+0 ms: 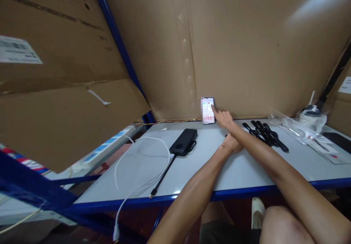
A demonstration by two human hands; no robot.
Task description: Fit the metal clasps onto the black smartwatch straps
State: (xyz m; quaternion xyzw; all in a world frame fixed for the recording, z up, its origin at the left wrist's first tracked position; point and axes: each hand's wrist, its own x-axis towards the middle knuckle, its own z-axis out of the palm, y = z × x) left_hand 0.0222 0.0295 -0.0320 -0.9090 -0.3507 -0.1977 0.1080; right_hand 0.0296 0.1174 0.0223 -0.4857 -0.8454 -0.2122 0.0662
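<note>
A smartphone (208, 111) with a lit screen stands nearly upright against the cardboard at the back of the table. My right hand (224, 118) reaches to it, index finger stretched out at the screen and the other fingers curled, with nothing held. Beneath my right forearm, my left hand (232, 144) rests on the table, wrists crossed. Its fingers are mostly hidden, and a small dark bit shows beside it. To the right of both hands lies a cluster of black long-handled pieces (270, 134), spoon-like in shape.
A black power bank (184, 141) with a short cable and a looped white cable (167, 152) lie on the left. A white power strip (106, 145) runs beyond the table's left edge. Clear packaging (290, 127) and a lidded cup with a straw (311, 116) stand at right. Cardboard (246, 46) walls the back.
</note>
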